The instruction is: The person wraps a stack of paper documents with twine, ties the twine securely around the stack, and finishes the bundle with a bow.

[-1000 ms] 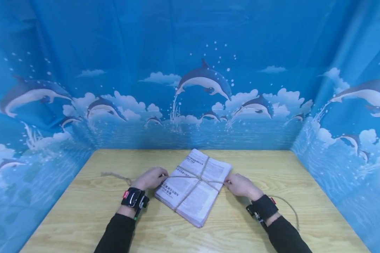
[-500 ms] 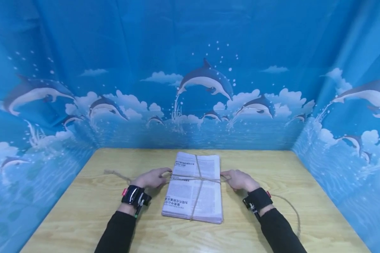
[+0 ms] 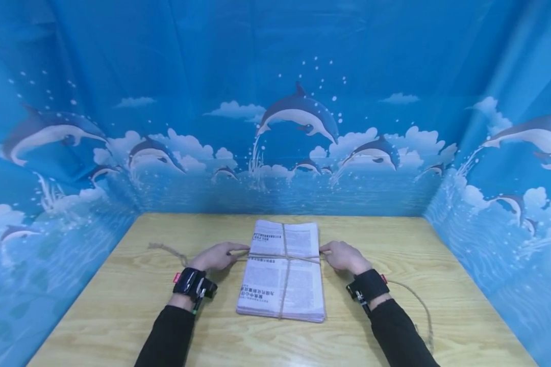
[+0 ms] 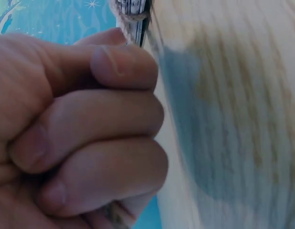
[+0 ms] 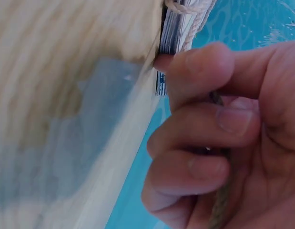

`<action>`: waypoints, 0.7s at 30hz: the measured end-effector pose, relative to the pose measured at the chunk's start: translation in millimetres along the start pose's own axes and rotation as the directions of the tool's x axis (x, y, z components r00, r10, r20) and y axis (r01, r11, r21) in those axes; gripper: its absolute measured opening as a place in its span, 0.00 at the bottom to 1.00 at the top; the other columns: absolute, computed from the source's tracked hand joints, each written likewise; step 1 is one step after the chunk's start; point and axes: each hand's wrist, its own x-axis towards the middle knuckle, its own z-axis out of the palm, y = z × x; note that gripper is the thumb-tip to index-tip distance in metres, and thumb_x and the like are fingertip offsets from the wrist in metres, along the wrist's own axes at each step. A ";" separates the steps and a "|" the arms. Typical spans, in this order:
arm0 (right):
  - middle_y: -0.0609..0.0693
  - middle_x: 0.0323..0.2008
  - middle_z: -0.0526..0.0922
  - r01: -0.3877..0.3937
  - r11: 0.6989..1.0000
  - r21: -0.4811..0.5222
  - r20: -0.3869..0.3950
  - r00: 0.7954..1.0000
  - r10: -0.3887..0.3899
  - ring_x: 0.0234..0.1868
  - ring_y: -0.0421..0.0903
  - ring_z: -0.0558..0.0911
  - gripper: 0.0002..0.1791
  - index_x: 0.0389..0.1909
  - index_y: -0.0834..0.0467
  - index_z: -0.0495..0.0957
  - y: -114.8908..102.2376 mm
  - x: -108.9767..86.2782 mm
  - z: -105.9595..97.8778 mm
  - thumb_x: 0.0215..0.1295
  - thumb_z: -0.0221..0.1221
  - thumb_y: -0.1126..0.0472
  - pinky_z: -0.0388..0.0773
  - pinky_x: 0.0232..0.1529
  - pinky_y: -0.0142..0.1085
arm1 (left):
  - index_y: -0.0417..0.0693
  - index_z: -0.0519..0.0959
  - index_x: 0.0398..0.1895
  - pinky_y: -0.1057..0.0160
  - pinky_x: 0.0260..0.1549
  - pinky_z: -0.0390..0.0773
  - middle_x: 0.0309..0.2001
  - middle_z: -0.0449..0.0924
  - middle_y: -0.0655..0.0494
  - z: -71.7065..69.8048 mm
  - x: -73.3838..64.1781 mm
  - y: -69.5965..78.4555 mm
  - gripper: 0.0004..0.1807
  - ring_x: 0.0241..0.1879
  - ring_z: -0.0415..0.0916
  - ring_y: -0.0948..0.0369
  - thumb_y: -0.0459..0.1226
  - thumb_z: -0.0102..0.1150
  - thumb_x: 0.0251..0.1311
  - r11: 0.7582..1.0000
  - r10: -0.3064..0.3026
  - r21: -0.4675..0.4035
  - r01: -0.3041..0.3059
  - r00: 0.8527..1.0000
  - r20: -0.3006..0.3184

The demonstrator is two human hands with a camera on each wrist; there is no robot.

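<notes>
A stack of newspapers (image 3: 261, 280) lies nearly square on the table, bound by twine (image 3: 283, 288) that crosses on its top. My left hand (image 3: 217, 256) is at the stack's left edge, its fingers curled around twine (image 4: 116, 215) in the left wrist view. My right hand (image 3: 345, 256) is at the opposite edge. Twine (image 5: 223, 195) runs through its curled fingers in the right wrist view, and a fingertip touches or nearly touches the side of the stack (image 5: 172, 33).
One loose twine end (image 3: 167, 248) lies beyond the left wrist. Another twine tail (image 3: 422, 300) curves over the wooden table (image 3: 225, 336) right of the right forearm. A blue dolphin-print curtain (image 3: 202, 193) stands behind and along both sides.
The newspaper stack has turned counterclockwise from a slanted position to nearly straight. My right hand has shifted slightly left, staying at the right edge; my left hand has hardly moved.
</notes>
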 end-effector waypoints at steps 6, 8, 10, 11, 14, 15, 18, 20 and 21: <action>0.45 0.09 0.69 -0.029 1.000 0.001 -0.003 1.000 0.029 0.09 0.39 0.61 0.24 0.63 0.52 0.76 -0.8 1.0 -1.2 0.67 0.49 0.66 0.58 0.13 0.31 | 0.61 0.76 0.64 0.51 0.48 0.76 0.50 0.82 0.46 -3.8 -4.0 -1.5 0.25 0.36 0.79 0.53 0.30 0.50 0.67 0.999 0.051 -0.005 -0.051 0.996 0.077; 0.45 0.08 0.68 -0.034 0.999 0.002 0.002 0.999 0.034 0.09 0.39 0.61 0.24 0.64 0.52 0.75 0.6 1.6 -1.9 0.68 0.49 0.66 0.58 0.13 0.31 | 0.61 0.76 0.64 0.61 0.30 0.74 0.31 0.81 0.50 -5.6 -4.8 -1.7 0.24 0.19 0.69 0.60 0.30 0.50 0.67 0.998 0.060 -0.031 -0.056 0.991 0.121; 0.45 0.09 0.67 -0.034 0.999 0.005 0.014 0.999 0.034 0.09 0.39 0.60 0.25 0.64 0.51 0.74 2.3 1.9 -2.6 0.68 0.48 0.66 0.57 0.14 0.31 | 0.61 0.76 0.64 0.67 0.19 0.64 0.18 0.71 0.55 -6.8 -4.9 -3.0 0.24 0.12 0.60 0.64 0.31 0.50 0.68 0.997 0.055 -0.066 -0.044 0.985 0.164; 0.46 0.09 0.67 -0.032 0.999 0.003 0.019 0.999 0.032 0.10 0.39 0.59 0.25 0.65 0.51 0.74 3.4 2.1 -2.8 0.68 0.48 0.66 0.57 0.14 0.31 | 0.61 0.75 0.64 0.68 0.15 0.61 0.14 0.65 0.57 -7.4 -4.7 -3.8 0.24 0.12 0.59 0.65 0.31 0.50 0.69 0.996 0.057 -0.080 -0.043 0.981 0.183; 0.46 0.13 0.69 -0.022 1.000 0.001 0.027 0.999 0.022 0.10 0.39 0.58 0.25 0.65 0.51 0.74 5.5 2.4 -3.5 0.69 0.48 0.66 0.57 0.14 0.32 | 0.61 0.74 0.66 0.69 0.13 0.59 0.12 0.63 0.60 -8.4 -4.0 -7.7 0.24 0.12 0.58 0.66 0.31 0.49 0.69 0.993 0.063 -0.115 -0.038 0.973 0.221; 0.46 0.13 0.69 -0.018 1.000 0.000 0.027 0.999 0.018 0.10 0.39 0.58 0.25 0.65 0.50 0.74 6.1 2.6 -3.7 0.69 0.48 0.66 0.57 0.14 0.32 | 0.61 0.73 0.66 0.69 0.13 0.58 0.13 0.63 0.60 -8.7 -3.6 -9.2 0.24 0.12 0.58 0.66 0.31 0.49 0.70 0.991 0.065 -0.127 -0.037 0.971 0.229; 0.48 0.15 0.71 -0.004 1.000 0.003 0.030 1.000 0.004 0.11 0.39 0.58 0.25 0.65 0.50 0.74 8.0 3.4 -3.7 0.69 0.48 0.66 0.58 0.14 0.32 | 0.60 0.73 0.67 0.69 0.13 0.58 0.14 0.64 0.59 -8.7 -2.4 -13.5 0.25 0.12 0.58 0.65 0.31 0.49 0.70 0.986 0.069 -0.167 -0.027 0.966 0.249; 0.50 0.21 0.78 0.002 1.000 0.003 0.033 0.999 -0.002 0.13 0.40 0.60 0.24 0.65 0.50 0.74 9.2 3.1 -3.9 0.70 0.48 0.65 0.60 0.16 0.32 | 0.60 0.72 0.67 0.69 0.14 0.59 0.14 0.64 0.59 -9.0 -2.2 -14.9 0.25 0.13 0.59 0.65 0.31 0.48 0.70 0.982 0.070 -0.189 -0.020 0.962 0.263; 0.53 0.28 0.82 0.011 1.000 0.000 0.035 0.999 -0.011 0.14 0.41 0.62 0.23 0.65 0.50 0.74 10.1 2.6 -4.0 0.70 0.49 0.64 0.61 0.18 0.33 | 0.59 0.72 0.67 0.69 0.14 0.59 0.14 0.64 0.58 -9.0 -2.2 -15.5 0.25 0.13 0.59 0.65 0.31 0.48 0.70 0.980 0.073 -0.199 -0.019 0.960 0.269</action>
